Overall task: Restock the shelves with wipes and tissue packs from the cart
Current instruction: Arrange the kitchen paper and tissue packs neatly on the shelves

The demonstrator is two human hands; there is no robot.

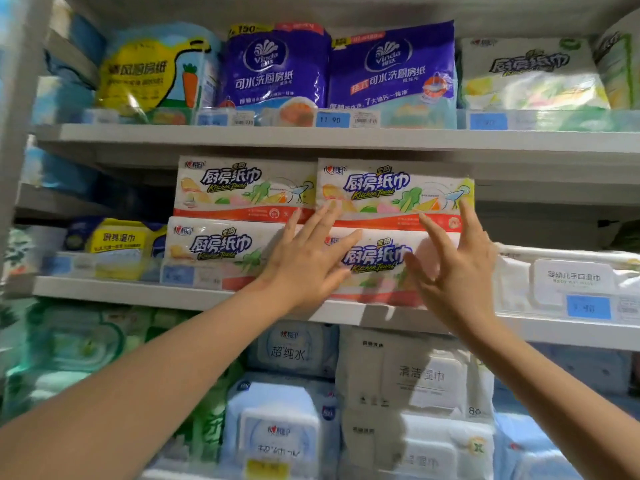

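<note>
Left hand (304,261) is laid flat, fingers straight, against the front of the lower right towel pack (377,258), with its fingertips reaching the bottom edge of the upper right towel pack (391,192); nothing is gripped. Right hand (453,268) is held open with fingers spread, the forefinger raised to the right end of the upper right towel pack. Whether it touches the wrapper cannot be told through the blur. These two packs are stacked at the front edge of the middle shelf (138,289), just beside a second stack: the upper left towel pack (242,188) over the lower left towel pack (214,247). A baby wipes pack (571,282) is seen toward the shelf's right end, and purple Vinda packs (277,71) on the shelf above.
</note>
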